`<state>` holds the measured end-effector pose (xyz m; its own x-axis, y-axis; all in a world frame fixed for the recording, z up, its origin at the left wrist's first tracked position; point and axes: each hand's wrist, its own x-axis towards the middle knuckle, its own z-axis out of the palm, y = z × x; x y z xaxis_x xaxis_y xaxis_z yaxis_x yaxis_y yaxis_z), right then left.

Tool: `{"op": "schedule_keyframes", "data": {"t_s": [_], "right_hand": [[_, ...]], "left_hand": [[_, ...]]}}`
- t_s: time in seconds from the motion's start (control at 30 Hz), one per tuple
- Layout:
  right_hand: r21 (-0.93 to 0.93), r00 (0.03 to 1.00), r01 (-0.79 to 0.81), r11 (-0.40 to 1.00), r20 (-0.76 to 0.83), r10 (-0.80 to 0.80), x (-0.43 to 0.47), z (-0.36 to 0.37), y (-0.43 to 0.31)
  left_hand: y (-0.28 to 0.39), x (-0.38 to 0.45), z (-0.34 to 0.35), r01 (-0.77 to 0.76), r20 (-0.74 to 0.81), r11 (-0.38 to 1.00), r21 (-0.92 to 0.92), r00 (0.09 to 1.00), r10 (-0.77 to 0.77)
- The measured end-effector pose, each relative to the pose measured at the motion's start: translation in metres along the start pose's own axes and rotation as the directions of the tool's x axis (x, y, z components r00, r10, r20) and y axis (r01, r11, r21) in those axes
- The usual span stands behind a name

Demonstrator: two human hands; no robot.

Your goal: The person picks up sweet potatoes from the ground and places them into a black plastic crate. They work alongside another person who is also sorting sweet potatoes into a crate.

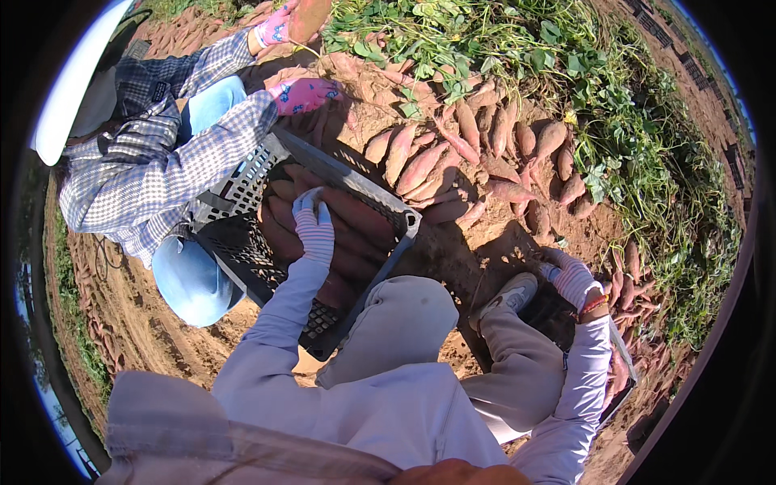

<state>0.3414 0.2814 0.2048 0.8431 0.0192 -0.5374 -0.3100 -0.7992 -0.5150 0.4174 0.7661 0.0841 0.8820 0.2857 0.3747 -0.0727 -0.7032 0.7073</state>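
Observation:
My left hand (312, 223), in a striped glove, reaches into a black plastic crate (345, 167) and rests on the sweet potatoes (357, 215) lying inside. Whether its fingers grip one of them cannot be told. Out to the right, my right hand (570, 277), also in a striped glove, is low over the soil beside a second crate; its fingertips are in shade, and what they touch is unclear. Between and beyond my hands, a heap of loose sweet potatoes (424, 167) lies on the dirt.
A co-worker in a checked shirt (163, 163) and pink gloves is at the upper left, one hand holding a large sweet potato (308, 19). Green vines (545, 60) border the heap. The second crate (624, 357), holding sweet potatoes, stands right of my leg. My shoe (512, 294) is on the soil.

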Motion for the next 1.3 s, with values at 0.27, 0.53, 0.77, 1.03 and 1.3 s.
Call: {"op": "schedule_keyframes", "data": {"t_s": [0.27, 0.53, 0.77, 1.03, 1.3], "right_hand": [[0.119, 0.995, 0.096, 0.988, 0.02, -0.099, 0.002, -0.011, -0.036], [0.256, 0.989, 0.139, 0.957, 0.01, -0.146, -0.015, -0.031, -0.025], [0.209, 0.973, 0.215, 0.954, 0.032, -0.227, 0.005, -0.047, -0.033], [0.332, 0.963, 0.193, 0.923, 0.116, -0.243, 0.005, -0.059, -0.039], [0.208, 0.968, 0.224, 0.952, 0.064, -0.242, -0.008, -0.051, -0.027]], "left_hand": [[0.108, 0.091, 0.148, -0.157, 0.668, 0.987, -0.036, 0.731, 0.141], [0.027, 0.104, 0.248, 0.012, 0.77, 0.888, 0.46, 0.492, -0.406], [0.059, 0.098, 0.24, -0.244, 0.751, 0.774, 0.585, 0.525, -0.402], [0.06, 0.085, 0.239, -0.336, 0.735, 0.741, 0.581, 0.606, -0.302], [0.029, 0.084, 0.252, -0.282, 0.739, 0.806, 0.52, 0.622, -0.259]]}}
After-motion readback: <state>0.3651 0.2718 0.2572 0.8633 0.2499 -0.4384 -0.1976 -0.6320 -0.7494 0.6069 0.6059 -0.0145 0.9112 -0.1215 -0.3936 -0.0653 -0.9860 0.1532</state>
